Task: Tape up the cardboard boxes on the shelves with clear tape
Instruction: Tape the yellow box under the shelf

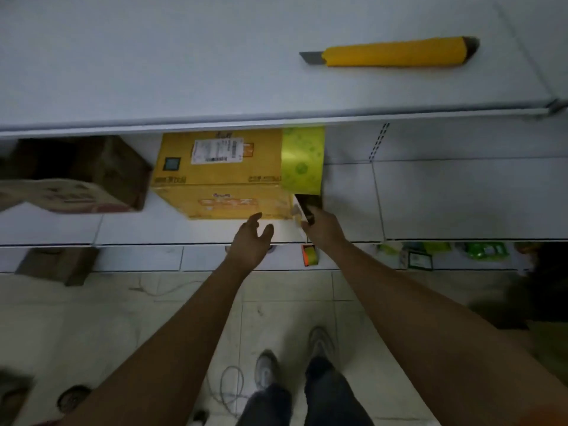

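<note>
Yellow cardboard box [215, 176] sits on the middle shelf [430, 204] under the white top shelf [215, 72], a white shipping label [215, 152] on its upper face and printed graphics on its near side. A band of yellow-green patterned tape [302, 159] runs over the box's right end, from the top edge down to the lower right corner.

Right hand [324, 227] is at that lower right corner, fingers curled round a dark object [308, 207] that meets the bottom end of the tape band (a dispenser or a tape end; cannot tell which). Left hand [250, 241] is just in front of the box's near lower edge, fingers spread and relaxed, holding nothing; contact with the box cannot be told.

Brown cardboard box [83, 176] lies tilted on the same shelf, left of the yellow one and apart from it. Yellow utility knife [390, 52] lies flat on the top shelf, blade pointing left. Small tape roll [310, 255] with an orange core stands on the lower shelf below the right hand. Green packets [485, 250] lie farther right on that shelf. Tiled floor [123, 318] and two shoes show below.
</note>
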